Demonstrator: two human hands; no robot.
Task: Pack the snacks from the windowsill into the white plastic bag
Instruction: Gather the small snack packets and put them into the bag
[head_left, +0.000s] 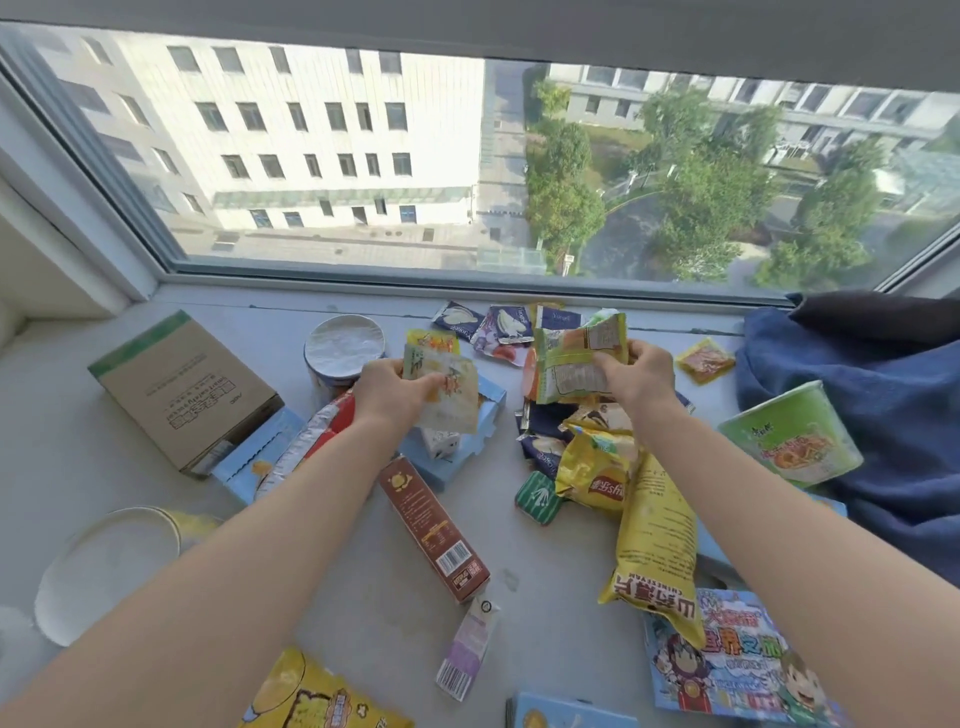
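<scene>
Together two hands, left hand (387, 387) one pale packet (448, 395), right hand (636, 371) one green packet (576, 358)

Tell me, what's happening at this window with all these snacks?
A person is sorting snacks scattered over the windowsill. The left hand holds a small pale packet, and the right hand holds a green and orange packet. Boxes, chip bags and a green noodle cup lie around. No white plastic bag is in view.
</scene>
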